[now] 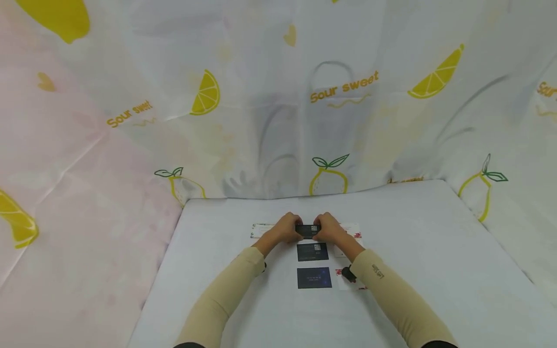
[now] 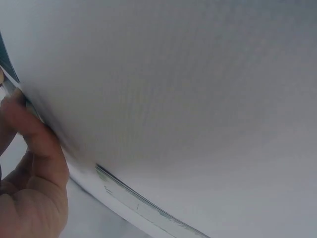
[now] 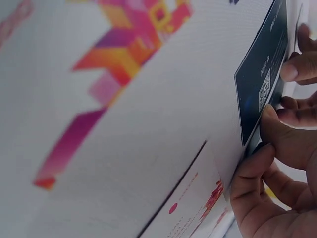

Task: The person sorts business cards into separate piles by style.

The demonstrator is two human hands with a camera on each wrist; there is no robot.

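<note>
At the far end of a column of cards, both hands hold a small dark card (image 1: 307,231) with a QR code. My left hand (image 1: 287,228) pinches its left end with curled fingers, and my right hand (image 1: 329,228) pinches the right end. Nearer to me lie a second dark card (image 1: 312,252), also with a QR code, and a dark blue card (image 1: 314,278) with pale print. In the right wrist view, the thumb and fingers of the right hand (image 3: 285,168) meet close beside a dark card (image 3: 262,74). Only part of the left hand (image 2: 39,173) shows in the left wrist view.
White cards with red patterns lie to the right, one (image 1: 346,279) partly under the right forearm. A white card with a patterned edge (image 1: 259,230) lies behind the left hand. The white table (image 1: 217,227) meets a lemon-print curtain (image 1: 270,121) at the back.
</note>
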